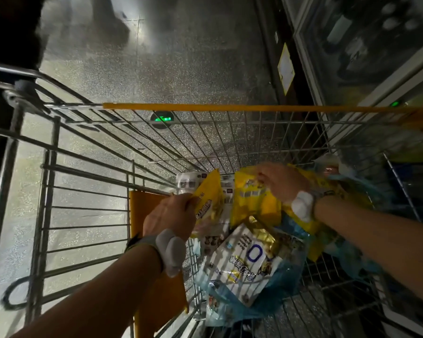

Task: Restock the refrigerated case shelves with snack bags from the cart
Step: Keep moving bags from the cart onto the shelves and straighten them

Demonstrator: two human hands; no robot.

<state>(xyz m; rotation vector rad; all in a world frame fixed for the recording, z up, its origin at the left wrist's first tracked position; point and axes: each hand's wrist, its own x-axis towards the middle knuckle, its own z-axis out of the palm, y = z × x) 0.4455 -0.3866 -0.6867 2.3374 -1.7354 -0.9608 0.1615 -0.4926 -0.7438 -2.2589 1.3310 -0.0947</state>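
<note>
Head view: your wire cart [88, 172] fills the frame, with the refrigerated case [366, 52] off beyond your right hand. Snack bags [242, 262] are piled in the cart's basket under both grips. Your left hand [169, 218] pinches a yellow bag [209, 198] by its edge. Your right hand [282, 182] grasps another yellow bag [254, 203] just beside it.

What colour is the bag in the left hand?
Yellow. The left hand pinches a yellow snack bag over the cart, clearest in the head view.
</note>
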